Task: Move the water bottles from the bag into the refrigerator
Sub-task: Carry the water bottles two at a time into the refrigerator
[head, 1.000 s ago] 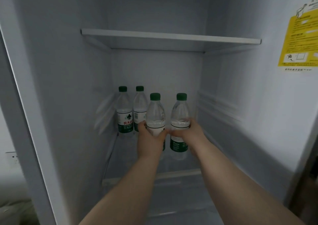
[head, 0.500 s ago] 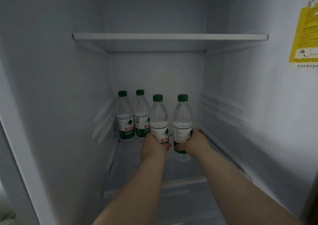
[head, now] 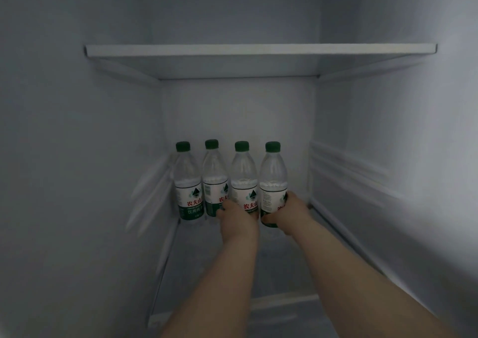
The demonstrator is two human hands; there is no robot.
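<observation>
Several clear water bottles with green caps and white-green labels stand in a row at the back of the refrigerator's glass shelf (head: 207, 265). My left hand (head: 239, 217) grips the third bottle (head: 244, 172) low on its label. My right hand (head: 289, 214) grips the rightmost bottle (head: 273, 174) near its base. Two more bottles stand free to the left: the leftmost bottle (head: 186, 182) and the second bottle (head: 214, 177). The bag is out of view.
An upper shelf (head: 258, 50) spans the compartment above the bottles. White side walls (head: 77, 156) close in left and right, with rails on the right wall (head: 346, 172). The shelf's front edge (head: 271, 304) runs under my forearms.
Both hands have pushed their bottles farther back, into line with the two standing bottles. The view has moved closer into the refrigerator; the yellow sticker has left the frame.
</observation>
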